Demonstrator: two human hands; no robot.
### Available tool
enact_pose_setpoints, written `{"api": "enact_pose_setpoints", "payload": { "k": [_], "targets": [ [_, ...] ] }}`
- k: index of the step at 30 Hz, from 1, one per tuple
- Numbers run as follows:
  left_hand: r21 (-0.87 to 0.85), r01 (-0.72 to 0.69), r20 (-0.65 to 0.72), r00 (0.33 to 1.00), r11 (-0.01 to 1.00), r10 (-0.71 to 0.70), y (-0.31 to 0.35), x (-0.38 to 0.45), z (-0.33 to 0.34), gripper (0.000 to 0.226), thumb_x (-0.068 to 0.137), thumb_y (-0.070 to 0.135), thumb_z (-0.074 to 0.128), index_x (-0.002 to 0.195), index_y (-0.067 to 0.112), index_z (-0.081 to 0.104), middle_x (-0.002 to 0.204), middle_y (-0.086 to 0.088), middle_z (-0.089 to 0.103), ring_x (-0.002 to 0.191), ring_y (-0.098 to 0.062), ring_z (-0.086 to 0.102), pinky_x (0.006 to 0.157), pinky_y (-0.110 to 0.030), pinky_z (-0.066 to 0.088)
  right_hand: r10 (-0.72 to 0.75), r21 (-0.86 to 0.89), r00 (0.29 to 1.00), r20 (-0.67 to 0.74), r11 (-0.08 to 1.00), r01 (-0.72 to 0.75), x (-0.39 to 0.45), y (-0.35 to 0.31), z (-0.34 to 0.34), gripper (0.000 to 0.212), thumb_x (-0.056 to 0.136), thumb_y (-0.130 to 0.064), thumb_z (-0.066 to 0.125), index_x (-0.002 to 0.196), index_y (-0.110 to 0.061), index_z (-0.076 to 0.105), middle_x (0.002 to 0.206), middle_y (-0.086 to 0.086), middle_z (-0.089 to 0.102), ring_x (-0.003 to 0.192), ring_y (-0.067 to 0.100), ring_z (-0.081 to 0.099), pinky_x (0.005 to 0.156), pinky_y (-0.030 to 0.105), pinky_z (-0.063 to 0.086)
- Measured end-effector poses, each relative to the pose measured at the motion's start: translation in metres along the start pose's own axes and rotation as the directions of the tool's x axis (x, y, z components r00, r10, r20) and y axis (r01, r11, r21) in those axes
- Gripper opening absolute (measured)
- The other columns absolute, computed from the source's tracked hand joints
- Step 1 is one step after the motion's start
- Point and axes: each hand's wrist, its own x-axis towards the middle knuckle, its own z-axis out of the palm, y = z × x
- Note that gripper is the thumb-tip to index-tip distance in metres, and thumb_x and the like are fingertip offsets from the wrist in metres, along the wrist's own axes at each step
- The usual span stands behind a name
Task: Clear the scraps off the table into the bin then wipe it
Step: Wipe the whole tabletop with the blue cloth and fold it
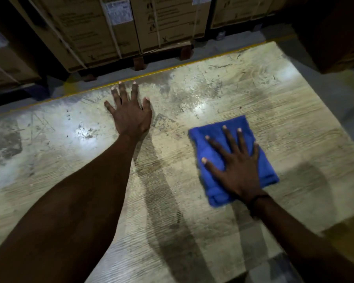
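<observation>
Right hand (238, 170): fingers (230, 138) spread, pressing flat on blue cloth (217, 180), lower right of frame. Left hand (130, 117): fingers spread, flat on table (192, 92), frame center.

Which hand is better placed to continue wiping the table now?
The right hand: its straight fingers press the blue cloth flat on the table. The left hand lies bare on the tabletop.

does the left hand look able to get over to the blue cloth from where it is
Probably yes. The left hand lies flat on the table, apart from the blue cloth, with only bare tabletop between them. The right hand presses flat on the cloth, leaving its near-left part exposed.
</observation>
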Motion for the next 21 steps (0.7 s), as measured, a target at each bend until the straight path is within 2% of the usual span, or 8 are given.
{"api": "enact_pose_setpoints", "payload": {
  "k": [2, 5, 7, 9, 12, 14, 17, 21],
  "targets": [
    [0.016, -0.016, 0.012, 1.0, 1.0, 0.016, -0.002, -0.008, -0.001, 0.067, 0.108, 0.055, 0.024, 0.169, 0.029, 0.016, 0.177, -0.009, 0.003, 0.163, -0.034, -0.001, 0.126, -0.067, -0.002, 0.078, 0.047, 0.997, -0.005, 0.996, -0.078, 0.032, 0.009, -0.003, 0.071, 0.091, -0.084, 0.03, 0.157, -0.059, 0.023, 0.175, -0.009, 0.009, 0.161, 0.03, 0.007, 0.117, 0.074, 0.017],
    [0.018, -0.031, -0.001, 1.0, 0.999, 0.031, -0.004, -0.031, -0.001, 0.068, 0.107, 0.056, 0.021, 0.169, 0.029, 0.017, 0.177, -0.008, 0.005, 0.163, -0.032, 0.001, 0.128, -0.063, -0.002, 0.129, 0.145, 0.992, 0.007, 0.981, -0.129, 0.068, -0.008, 0.003, 0.071, 0.092, -0.086, 0.027, 0.157, -0.06, 0.017, 0.176, -0.006, 0.003, 0.161, 0.033, -0.001, 0.118, 0.077, 0.005],
    [0.012, -0.027, -0.011, 1.0, 1.0, 0.027, -0.008, -0.055, -0.002, 0.068, 0.106, 0.057, 0.021, 0.168, 0.029, 0.018, 0.177, -0.008, 0.007, 0.163, -0.032, 0.003, 0.128, -0.061, -0.001, 0.078, 0.129, 0.997, 0.005, 0.989, -0.078, 0.061, -0.03, 0.008, 0.072, 0.092, -0.085, 0.029, 0.158, -0.058, 0.019, 0.176, -0.004, 0.002, 0.161, 0.035, -0.001, 0.118, 0.077, 0.004],
    [0.011, -0.026, -0.005, 1.0, 1.0, 0.026, -0.011, -0.08, -0.004, 0.068, 0.107, 0.057, 0.021, 0.168, 0.03, 0.019, 0.177, -0.007, 0.008, 0.163, -0.031, 0.004, 0.128, -0.062, 0.001, -0.034, 0.073, 0.999, -0.009, 0.997, 0.035, 0.026, -0.047, 0.01, 0.071, 0.093, -0.084, 0.03, 0.158, -0.057, 0.021, 0.176, -0.005, 0.004, 0.161, 0.034, 0.0, 0.118, 0.076, 0.006],
    [0.03, -0.001, -0.02, 1.0, 1.0, 0.001, -0.015, -0.122, -0.004, 0.067, 0.107, 0.058, 0.021, 0.168, 0.031, 0.019, 0.177, -0.006, 0.01, 0.163, -0.03, 0.006, 0.128, -0.063, 0.005, -0.127, 0.056, 0.992, -0.027, 0.99, 0.129, -0.041, -0.04, 0.005, 0.071, 0.093, -0.084, 0.033, 0.158, -0.058, 0.022, 0.175, -0.009, 0.006, 0.162, 0.028, 0.002, 0.12, 0.071, 0.008],
    [0.034, 0.019, -0.025, 1.0, 0.999, -0.018, -0.016, -0.156, -0.005, 0.066, 0.107, 0.058, 0.02, 0.168, 0.032, 0.019, 0.177, -0.005, 0.009, 0.164, -0.029, 0.006, 0.128, -0.063, 0.007, -0.096, 0.055, 0.995, -0.014, 0.994, 0.097, -0.067, -0.013, 0.0, 0.071, 0.091, -0.085, 0.034, 0.157, -0.059, 0.025, 0.175, -0.011, 0.009, 0.162, 0.027, 0.006, 0.119, 0.07, 0.012],
    [0.037, 0.034, -0.039, 0.999, 0.999, -0.033, -0.015, -0.208, -0.006, 0.064, 0.109, 0.056, 0.022, 0.168, 0.032, 0.018, 0.177, -0.004, 0.007, 0.164, -0.029, 0.005, 0.128, -0.064, 0.007, 0.02, 0.045, 1.0, 0.022, 0.999, -0.021, -0.051, 0.02, -0.007, 0.073, 0.089, -0.087, 0.03, 0.157, -0.06, 0.022, 0.175, -0.009, 0.007, 0.161, 0.031, 0.008, 0.117, 0.075, 0.015],
    [0.027, 0.084, -0.074, 0.994, 0.996, -0.082, -0.01, -0.257, -0.002, 0.062, 0.11, 0.052, 0.027, 0.168, 0.034, 0.018, 0.177, -0.002, 0.008, 0.164, -0.029, 0.005, 0.128, -0.063, 0.007, 0.138, 0.155, 0.989, 0.057, 0.977, -0.145, -0.008, -0.013, -0.006, 0.075, 0.089, -0.088, 0.026, 0.158, -0.059, 0.017, 0.176, -0.003, 0.0, 0.161, 0.037, -0.002, 0.117, 0.078, 0.0]
  ]
}}
